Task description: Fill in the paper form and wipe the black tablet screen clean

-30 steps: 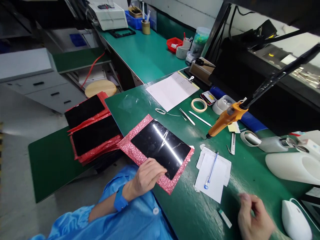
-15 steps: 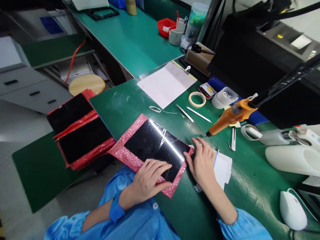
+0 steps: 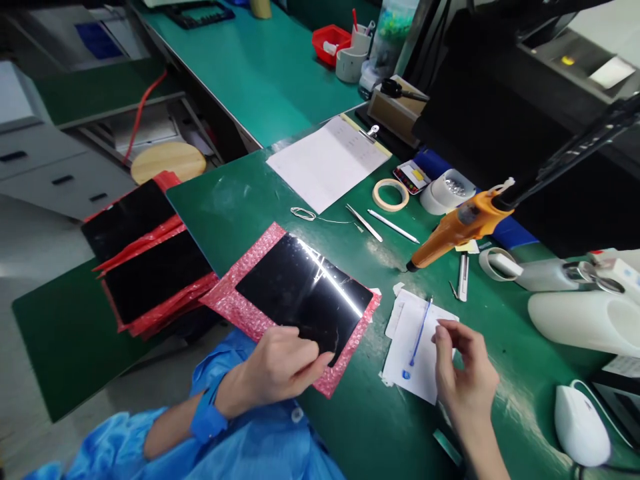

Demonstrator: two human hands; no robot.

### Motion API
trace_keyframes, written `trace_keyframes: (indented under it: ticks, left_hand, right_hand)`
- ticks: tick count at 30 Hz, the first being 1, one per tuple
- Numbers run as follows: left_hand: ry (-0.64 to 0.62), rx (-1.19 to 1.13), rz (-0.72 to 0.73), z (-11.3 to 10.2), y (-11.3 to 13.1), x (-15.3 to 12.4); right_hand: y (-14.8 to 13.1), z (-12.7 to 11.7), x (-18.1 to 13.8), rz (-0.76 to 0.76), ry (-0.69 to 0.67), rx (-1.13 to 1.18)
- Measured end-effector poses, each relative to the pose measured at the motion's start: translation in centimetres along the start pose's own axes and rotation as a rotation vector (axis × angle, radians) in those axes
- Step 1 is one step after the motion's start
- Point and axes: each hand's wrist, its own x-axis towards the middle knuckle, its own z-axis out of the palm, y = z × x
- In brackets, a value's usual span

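Observation:
A black glossy screen panel (image 3: 310, 287) lies face up on a pink bubble-wrap bag (image 3: 245, 303) at the bench's near edge. Curled over the panel's near edge is my left hand (image 3: 283, 363), its fingers folded and the thumb reaching along the panel's corner. What those fingers hold, if anything, is hidden. My right hand (image 3: 465, 370) is off the panel, over the right side of a white paper (image 3: 400, 353). Its thumb and forefinger are pinched together; I cannot make out anything between them. A thin blue stick (image 3: 420, 337) lies on the paper.
An orange electric screwdriver (image 3: 450, 230) hangs above the bench beyond the paper. Tweezers (image 3: 365, 223), a white pen (image 3: 393, 226), a tape roll (image 3: 390, 195) and a clipboard (image 3: 327, 163) lie farther back. More wrapped black panels (image 3: 157, 277) are stacked at left; a mouse (image 3: 583, 427) sits right.
My right hand has left the panel's right edge and moved right and nearer, uncovering the paper and blue stick. The fingers of my left hand have curled in. The view has shifted slightly.

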Motion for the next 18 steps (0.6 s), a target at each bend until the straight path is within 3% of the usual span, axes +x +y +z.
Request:
trace_keyframes:
  ticks: [2, 4, 8, 13, 18]
  left_hand:
    - [-0.08, 0.125, 0.076, -0.1, 0.1, 2.4]
    - [-0.079, 0.197, 0.194, 0.4, -0.1, 5.2]
    - [-0.068, 0.172, 0.473, 4.0, -1.8, 9.5]
    - [-0.287, 0.283, 0.515, 9.2, -5.3, 9.7]
    - [-0.497, 0.174, 0.421, 9.9, -6.0, 8.8]
  right_hand:
    - [1.4, -0.4, 0.2, 0.051, -0.039, -0.053]
    - [2.3, -0.1, 0.3, 0.07, -0.145, -0.127]
    - [2.8, 1.3, 0.2, 0.044, -0.252, -0.266]
    - [3.4, 2.8, -0.4, -0.041, -0.118, -0.117]
    - [3.8, 2.8, -0.4, 0.005, -0.07, 0.05]
